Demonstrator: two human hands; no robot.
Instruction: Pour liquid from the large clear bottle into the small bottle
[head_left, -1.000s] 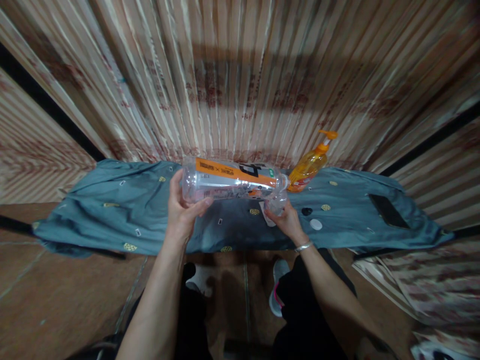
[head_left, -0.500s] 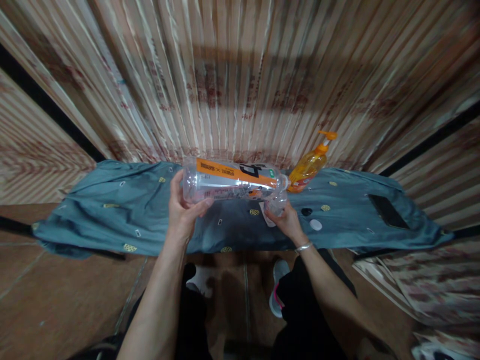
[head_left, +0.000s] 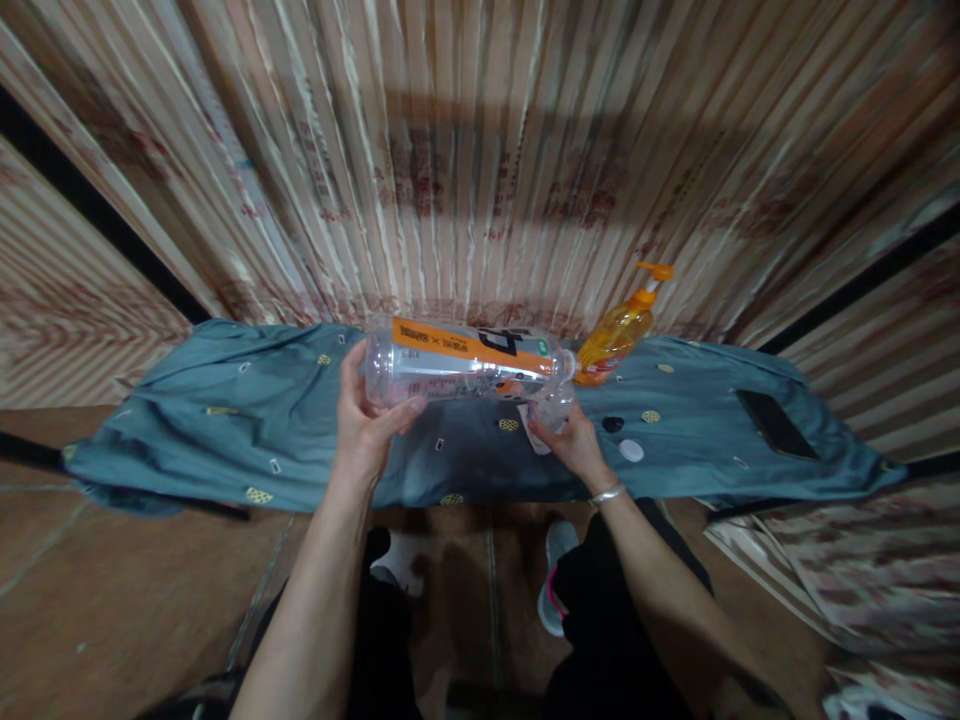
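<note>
A large clear plastic bottle (head_left: 465, 366) with an orange and black label lies tipped on its side above the blue-grey cloth (head_left: 225, 420). My left hand (head_left: 364, 420) grips its base end. The bottle's mouth points right and down into a small clear cup (head_left: 553, 408), which my right hand (head_left: 574, 440) holds from below on the cloth. A bracelet sits on my right wrist.
An orange pump bottle (head_left: 621, 330) stands behind the cup. A white cap (head_left: 631, 450) and a dark cap (head_left: 613, 423) lie right of my right hand. A black phone (head_left: 776, 423) lies further right. A striped curtain (head_left: 480, 150) hangs behind; my feet show below.
</note>
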